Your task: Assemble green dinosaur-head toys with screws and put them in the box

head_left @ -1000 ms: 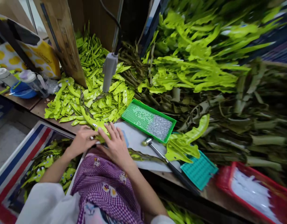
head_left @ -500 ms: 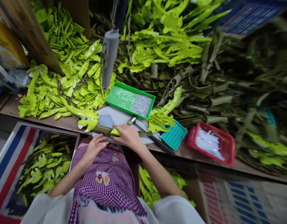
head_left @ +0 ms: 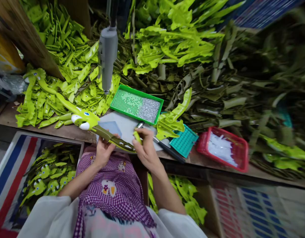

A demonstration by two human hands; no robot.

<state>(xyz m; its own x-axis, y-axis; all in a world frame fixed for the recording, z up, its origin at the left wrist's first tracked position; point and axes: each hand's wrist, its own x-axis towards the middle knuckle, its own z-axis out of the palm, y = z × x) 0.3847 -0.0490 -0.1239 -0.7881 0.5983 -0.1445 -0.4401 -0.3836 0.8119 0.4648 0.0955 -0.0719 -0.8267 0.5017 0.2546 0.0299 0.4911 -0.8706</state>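
Note:
A lime-green horned dinosaur-head toy (head_left: pixel 86 119) with white tips lies at the bench edge, its olive body strip (head_left: pixel 106 134) slanting down to the right. My left hand (head_left: pixel 104 152) grips this toy by the olive strip, fingers partly hidden beneath it. Close to the strip's right end, my right hand (head_left: pixel 147 148) pinches a small lime-green plastic piece (head_left: pixel 137 136) between thumb and fingers. Above both hands hangs a grey electric screwdriver (head_left: pixel 109 59), untouched. Behind the right hand lies a hammer (head_left: pixel 167 148) with a black handle.
A green tray (head_left: pixel 136 104) of small silvery parts sits mid-bench, with a teal tray (head_left: pixel 184 142) and a red basket (head_left: pixel 223 148) of white pieces farther right. Lime-green parts (head_left: pixel 75 79) and olive parts (head_left: pixel 204 96) heap behind. An open box (head_left: pixel 48 178) stands lower left.
The toy has been lifted and tilted, with my left hand now gripping its strip. My right hand has moved right and turned over, with the small green piece between its fingers.

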